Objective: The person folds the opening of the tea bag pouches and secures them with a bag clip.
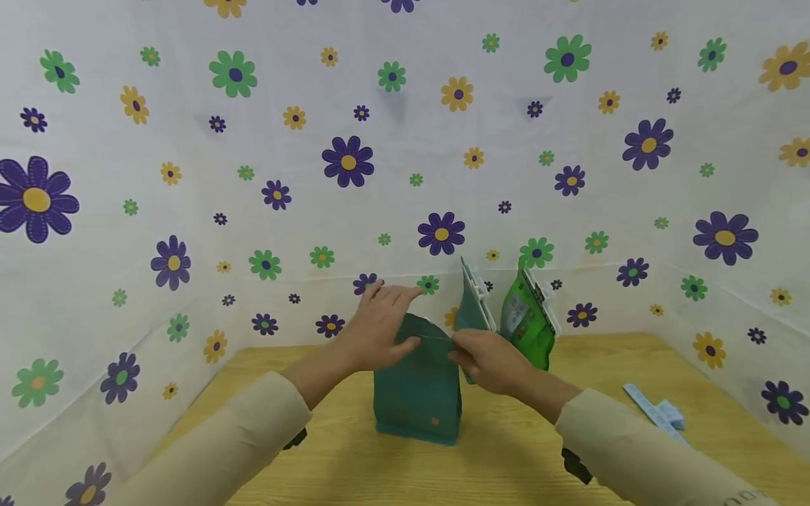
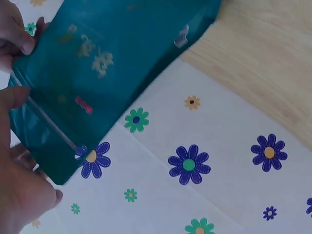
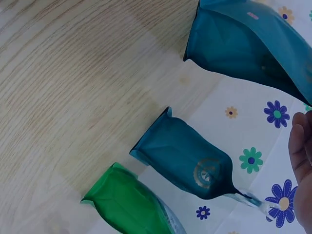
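Observation:
A teal stand-up pouch (image 1: pixel 418 393) with a small printed pattern stands upright on the table in front of me. My right hand (image 1: pixel 493 362) pinches its upper right corner between thumb and fingers. At the upper left of the pouch is my left hand (image 1: pixel 380 327), its fingers fairly straight and spread above the top edge, the thumb lying across the front. In the left wrist view, a pale zip line (image 2: pixel 53 124) runs below the pouch's top edge, with the left thumb (image 2: pixel 17 96) right at it.
Behind the right hand stand a second teal pouch (image 3: pixel 187 158) and a green pouch (image 3: pixel 124 200), each with a white clip along its top in the head view. Light-blue strip-shaped pieces (image 1: pixel 658 411) lie on the table at the right. Flower-patterned sheeting (image 1: pixel 405 190) encloses the wooden table (image 1: pixel 316 464).

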The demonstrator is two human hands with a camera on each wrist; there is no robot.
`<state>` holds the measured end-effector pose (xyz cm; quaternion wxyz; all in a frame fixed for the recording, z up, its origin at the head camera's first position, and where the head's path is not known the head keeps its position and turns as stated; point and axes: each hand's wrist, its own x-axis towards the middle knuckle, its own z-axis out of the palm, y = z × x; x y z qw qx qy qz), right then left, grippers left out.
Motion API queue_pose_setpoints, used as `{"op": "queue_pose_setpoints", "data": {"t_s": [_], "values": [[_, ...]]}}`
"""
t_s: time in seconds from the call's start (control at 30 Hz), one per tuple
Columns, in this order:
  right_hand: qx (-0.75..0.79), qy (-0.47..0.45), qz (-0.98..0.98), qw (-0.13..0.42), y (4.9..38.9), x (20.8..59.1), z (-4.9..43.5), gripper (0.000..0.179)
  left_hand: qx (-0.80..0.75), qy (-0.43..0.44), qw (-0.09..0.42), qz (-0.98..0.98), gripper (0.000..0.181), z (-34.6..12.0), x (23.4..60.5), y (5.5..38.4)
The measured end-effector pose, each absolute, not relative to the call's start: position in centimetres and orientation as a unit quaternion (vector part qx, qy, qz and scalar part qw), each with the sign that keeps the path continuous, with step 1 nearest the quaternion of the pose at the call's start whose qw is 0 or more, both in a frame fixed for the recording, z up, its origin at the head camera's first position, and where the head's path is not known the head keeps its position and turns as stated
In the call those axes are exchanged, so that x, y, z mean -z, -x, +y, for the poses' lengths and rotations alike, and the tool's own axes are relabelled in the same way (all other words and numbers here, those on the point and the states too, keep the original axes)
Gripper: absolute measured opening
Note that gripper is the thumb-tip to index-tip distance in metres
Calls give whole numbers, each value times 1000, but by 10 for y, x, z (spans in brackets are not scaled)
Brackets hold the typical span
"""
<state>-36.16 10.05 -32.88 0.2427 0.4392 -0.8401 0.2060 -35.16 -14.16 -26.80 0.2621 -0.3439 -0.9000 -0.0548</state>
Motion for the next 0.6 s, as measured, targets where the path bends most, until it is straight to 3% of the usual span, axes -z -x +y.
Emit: {"op": "queue_pose_setpoints", "data": {"t_s": [0.23, 0.6], "values": [[-210, -434, -846, 227, 363, 327, 111, 24, 18, 397, 200, -895, 28, -136, 258, 361], [-208, -426, -847, 242, 363, 327, 118, 27, 25, 386, 219, -896, 14, -125, 256, 356]]}}
